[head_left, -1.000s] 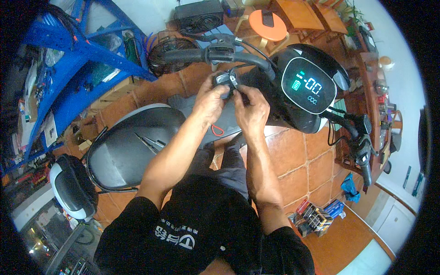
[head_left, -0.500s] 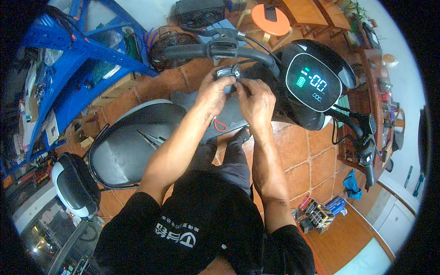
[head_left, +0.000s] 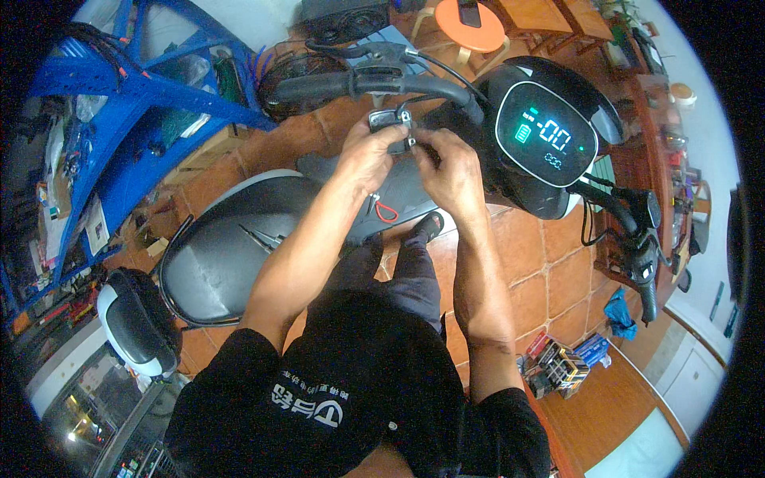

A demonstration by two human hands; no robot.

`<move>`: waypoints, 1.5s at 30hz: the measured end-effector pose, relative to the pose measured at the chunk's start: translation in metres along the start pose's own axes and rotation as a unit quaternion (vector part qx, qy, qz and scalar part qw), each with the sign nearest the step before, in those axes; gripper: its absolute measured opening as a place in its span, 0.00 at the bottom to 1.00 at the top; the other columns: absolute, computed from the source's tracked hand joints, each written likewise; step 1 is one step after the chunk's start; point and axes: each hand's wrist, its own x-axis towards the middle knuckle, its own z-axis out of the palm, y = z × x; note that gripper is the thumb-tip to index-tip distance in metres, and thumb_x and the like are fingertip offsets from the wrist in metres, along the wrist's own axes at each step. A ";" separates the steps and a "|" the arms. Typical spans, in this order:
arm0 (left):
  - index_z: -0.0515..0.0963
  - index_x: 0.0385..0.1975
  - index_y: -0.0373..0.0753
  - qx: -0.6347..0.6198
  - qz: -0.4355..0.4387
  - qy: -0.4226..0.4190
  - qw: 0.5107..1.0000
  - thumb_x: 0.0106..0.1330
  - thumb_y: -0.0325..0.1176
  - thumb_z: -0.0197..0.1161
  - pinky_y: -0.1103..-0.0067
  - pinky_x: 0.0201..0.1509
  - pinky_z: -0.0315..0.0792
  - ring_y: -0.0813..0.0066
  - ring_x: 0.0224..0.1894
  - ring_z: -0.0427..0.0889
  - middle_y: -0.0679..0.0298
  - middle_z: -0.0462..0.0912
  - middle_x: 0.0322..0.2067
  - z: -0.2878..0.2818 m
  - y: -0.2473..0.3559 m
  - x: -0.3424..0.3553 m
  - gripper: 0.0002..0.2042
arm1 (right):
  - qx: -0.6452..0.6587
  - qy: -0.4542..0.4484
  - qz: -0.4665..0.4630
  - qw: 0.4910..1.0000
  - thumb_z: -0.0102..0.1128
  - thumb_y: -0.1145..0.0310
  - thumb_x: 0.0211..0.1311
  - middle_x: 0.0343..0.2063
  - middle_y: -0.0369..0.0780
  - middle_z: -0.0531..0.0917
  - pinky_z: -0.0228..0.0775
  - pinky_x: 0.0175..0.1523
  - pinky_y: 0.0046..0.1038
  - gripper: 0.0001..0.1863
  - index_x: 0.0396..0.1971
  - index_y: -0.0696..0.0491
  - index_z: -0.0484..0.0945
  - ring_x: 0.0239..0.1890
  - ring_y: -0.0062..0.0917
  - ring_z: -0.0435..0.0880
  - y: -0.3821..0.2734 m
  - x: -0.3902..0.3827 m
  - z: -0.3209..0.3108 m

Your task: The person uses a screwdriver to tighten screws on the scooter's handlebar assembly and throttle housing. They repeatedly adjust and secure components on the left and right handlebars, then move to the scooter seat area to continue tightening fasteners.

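My left hand (head_left: 366, 157) grips a small dark box-like part (head_left: 386, 120) with shiny metal at one end, just below the scooter's left handlebar (head_left: 378, 82). A dark cable runs from the bar toward this part. Close to its right side is my right hand (head_left: 451, 169), fingers curled and thumb pressed in. Whatever those fingertips hold is too small and blurred to make out. Under my wrists, a red loop (head_left: 386, 211) lies by the grey footboard (head_left: 410, 203).
The lit display (head_left: 546, 137) stands right of my hands. A pointed tool (head_left: 261, 238) lies on the black seat (head_left: 211, 275). Blue shelving (head_left: 135, 92) rises at left. Beyond the handlebar is an orange stool (head_left: 458, 36); small boxes (head_left: 554, 366) sit at lower right.
My right hand has drawn slightly right, away from the dark part, which is turned a little in my left hand. A small green light now shows on the display's right side.
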 end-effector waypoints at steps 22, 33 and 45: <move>0.74 0.37 0.36 -0.013 -0.044 0.005 0.999 0.58 0.19 0.59 0.71 0.43 0.74 0.69 0.37 0.80 0.62 0.80 0.34 0.004 0.007 -0.004 0.08 | 0.187 -0.056 0.224 0.955 0.63 0.74 0.52 0.28 0.37 0.83 0.72 0.39 0.21 0.09 0.35 0.58 0.82 0.31 0.18 0.79 0.012 0.005 0.008; 0.76 0.40 0.36 0.037 0.021 -0.003 0.999 0.57 0.21 0.62 0.73 0.45 0.74 0.72 0.37 0.80 0.64 0.80 0.34 0.001 -0.001 0.007 0.11 | 0.233 -0.035 0.304 0.923 0.62 0.73 0.49 0.25 0.36 0.81 0.71 0.37 0.21 0.07 0.30 0.59 0.80 0.28 0.17 0.77 0.011 0.009 0.013; 0.77 0.38 0.36 0.002 0.042 0.011 0.999 0.55 0.22 0.60 0.73 0.44 0.76 0.71 0.35 0.80 0.65 0.80 0.31 0.009 -0.007 0.008 0.10 | 0.322 0.007 0.284 0.903 0.61 0.77 0.53 0.28 0.33 0.80 0.71 0.39 0.20 0.08 0.35 0.60 0.80 0.30 0.15 0.76 0.018 -0.002 0.019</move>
